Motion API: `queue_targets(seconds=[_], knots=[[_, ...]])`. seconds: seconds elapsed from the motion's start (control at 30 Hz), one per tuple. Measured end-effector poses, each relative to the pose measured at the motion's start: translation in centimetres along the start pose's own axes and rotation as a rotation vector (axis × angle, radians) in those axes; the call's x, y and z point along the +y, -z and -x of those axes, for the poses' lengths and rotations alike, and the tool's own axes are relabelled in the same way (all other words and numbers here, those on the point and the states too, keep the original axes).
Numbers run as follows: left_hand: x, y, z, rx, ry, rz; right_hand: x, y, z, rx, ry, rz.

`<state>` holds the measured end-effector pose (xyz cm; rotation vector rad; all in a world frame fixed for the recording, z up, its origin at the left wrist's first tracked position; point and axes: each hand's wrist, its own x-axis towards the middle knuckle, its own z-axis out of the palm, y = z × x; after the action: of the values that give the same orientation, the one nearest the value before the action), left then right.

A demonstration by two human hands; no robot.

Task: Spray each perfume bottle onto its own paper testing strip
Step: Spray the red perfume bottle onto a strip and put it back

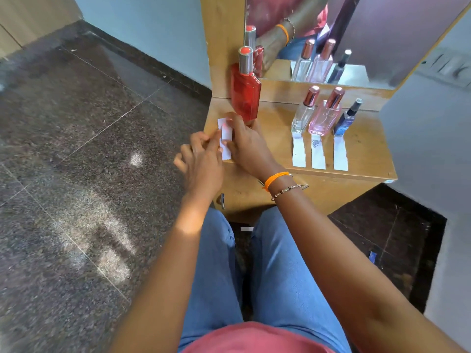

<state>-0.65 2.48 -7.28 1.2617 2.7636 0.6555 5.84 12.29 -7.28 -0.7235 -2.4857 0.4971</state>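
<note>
The fingers point(216, 138) of the left hand point(201, 164) pinch the near edge of a white paper strip point(225, 138) at the left front corner of the tabletop point(369, 159), while the right hand point(247, 146) grips the strip from the other side, fingers curled over its top. The strip is thin, light and floppy, so it is best held by its ends. Just behind stands a tall red bottle point(246, 98), flat-sided glass with a silver cap; it looks heavy, smooth and breakable, best grasped around the body. To the right stand a clear bottle point(302, 115), a pink bottle point(323, 118) and a slim blue bottle point(345, 121), each with a white strip lying before it.
</note>
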Motion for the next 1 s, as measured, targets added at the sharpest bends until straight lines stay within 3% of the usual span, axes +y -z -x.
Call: queue_targets(seconds=[0.13, 0.33, 0.6, 0.7, 0.87, 1.0], knots=[[0.0, -0.2, 0.2, 0.022, -0.02, -0.029, 0.4, -0.3, 0.0, 0.014, -0.138, -0.232], [0.1, -0.1, 0.1, 0.024, -0.026, -0.013, -0.7, 1.0, 0.1, 0.187, -0.332, -0.607], [0.8, 1.0, -0.2, 0.022, 0.035, 0.141, -1.1, 2.8, 1.4, 0.343, -0.359, -0.659], [2.1, 2.1, -0.3, 0.075, 0.071, 0.274, -0.9, 3.7, 2.3, 0.309, -0.34, -0.642], [3.9, 2.8, -1.0, -0.07, 0.082, 0.711, -0.4, 4.8, 3.7, 0.227, -0.33, -0.703], [4.3, 2.7, -1.2, -0.095, 0.109, 0.801, 0.3, 5.4, 3.8, 0.222, -0.349, -0.712]])
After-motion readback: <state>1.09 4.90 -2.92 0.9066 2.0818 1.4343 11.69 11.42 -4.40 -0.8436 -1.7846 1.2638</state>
